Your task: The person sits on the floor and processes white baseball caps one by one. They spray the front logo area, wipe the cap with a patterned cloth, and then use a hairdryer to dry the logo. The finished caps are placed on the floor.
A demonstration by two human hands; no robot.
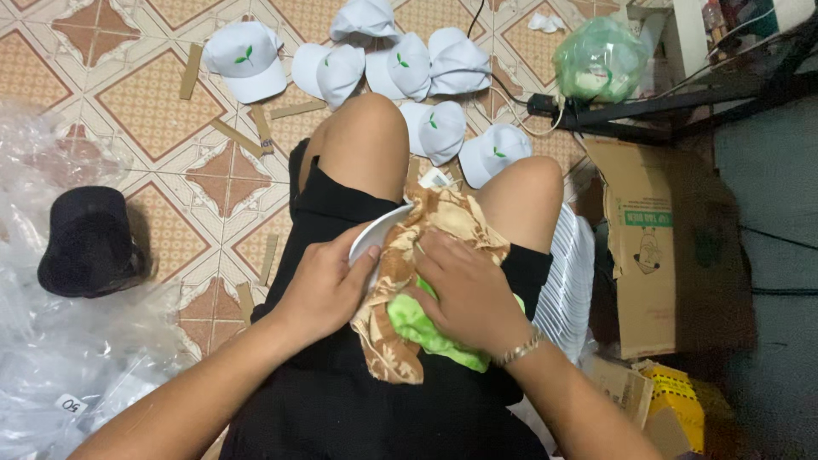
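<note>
Right hand (469, 294) on cloth (426, 255), left hand (328, 285) gripping cap (375, 234)

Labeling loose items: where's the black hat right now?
In the head view the black hat lies at the far left on the tiled floor, against the clear plastic bags, well left of the left hand.

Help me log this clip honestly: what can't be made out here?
Head view only:
- White cap in the lap: mostly hidden by brown patterned cloth and left hand.
- Green cloth: partly under right hand.
- Yellow box: cut off by the bottom edge.
</note>
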